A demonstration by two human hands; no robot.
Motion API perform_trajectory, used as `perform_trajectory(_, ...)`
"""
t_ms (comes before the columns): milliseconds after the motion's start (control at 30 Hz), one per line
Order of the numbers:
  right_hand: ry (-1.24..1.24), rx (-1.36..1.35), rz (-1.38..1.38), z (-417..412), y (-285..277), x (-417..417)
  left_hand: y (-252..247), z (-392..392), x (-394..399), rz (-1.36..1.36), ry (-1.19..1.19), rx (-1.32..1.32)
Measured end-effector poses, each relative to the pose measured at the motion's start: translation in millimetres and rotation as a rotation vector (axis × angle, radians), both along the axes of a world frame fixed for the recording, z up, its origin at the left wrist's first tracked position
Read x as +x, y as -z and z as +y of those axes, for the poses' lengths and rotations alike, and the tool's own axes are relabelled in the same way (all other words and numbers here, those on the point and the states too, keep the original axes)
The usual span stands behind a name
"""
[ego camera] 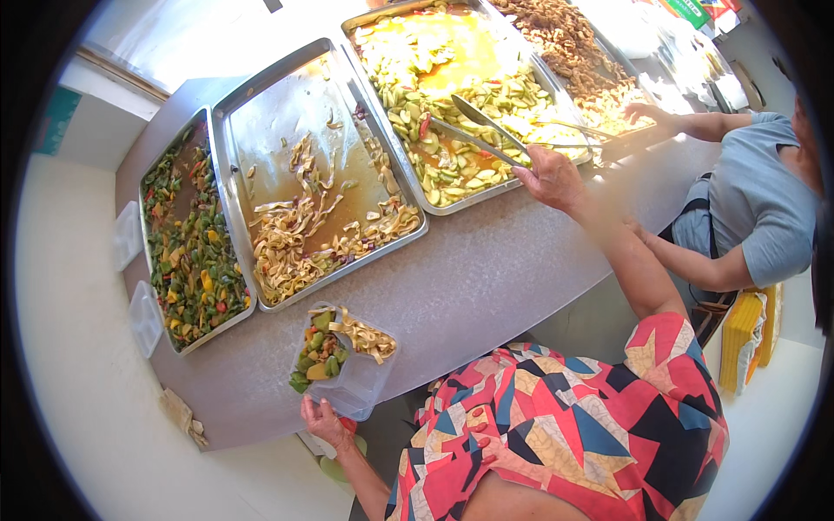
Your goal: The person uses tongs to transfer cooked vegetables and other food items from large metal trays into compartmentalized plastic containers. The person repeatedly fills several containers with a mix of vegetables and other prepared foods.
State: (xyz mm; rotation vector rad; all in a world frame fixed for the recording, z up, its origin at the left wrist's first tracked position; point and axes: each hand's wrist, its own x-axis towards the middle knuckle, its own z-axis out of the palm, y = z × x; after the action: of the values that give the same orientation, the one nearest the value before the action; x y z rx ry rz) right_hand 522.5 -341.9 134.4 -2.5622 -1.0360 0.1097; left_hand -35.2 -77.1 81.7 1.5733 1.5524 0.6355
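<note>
My left hand grips the near-left corner of a clear plastic compartment container at the table's front edge. One of its compartments holds green pepper pieces with yellow bits; another holds pale tofu-skin-like strips. The compartment nearest me shows bare plastic. My right hand is closed around metal tongs. Their arms are spread over a steel tray of sliced green squash or cucumber, and the tips reach the slices.
Left of that tray stand a tray of tofu-skin strips and a tray of mixed peppers. Browned food fills another tray. A co-worker in grey stands at right, holding tongs. Plastic containers and a cloth lie at left.
</note>
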Motion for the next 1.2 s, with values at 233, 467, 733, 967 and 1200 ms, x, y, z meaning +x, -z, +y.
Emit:
perform_trajectory(233,0.152,0.109,0.234,22,60,134,21,-42,118,-0.036,0.277,0.05)
perform_trajectory(467,0.393,0.303,0.753,99,94,242,11,-44,205,0.002,0.435,0.027)
perform_trajectory(733,-0.041,-0.062,0.46,178,74,217,12,-47,245,0.057,0.617,0.06)
perform_trajectory(967,0.024,-0.099,0.367,193,75,182,29,-64,255,0.064,0.655,0.319)
perform_trajectory(1200,0.152,0.232,0.681,143,61,159,42,-89,277,0.031,0.599,0.385)
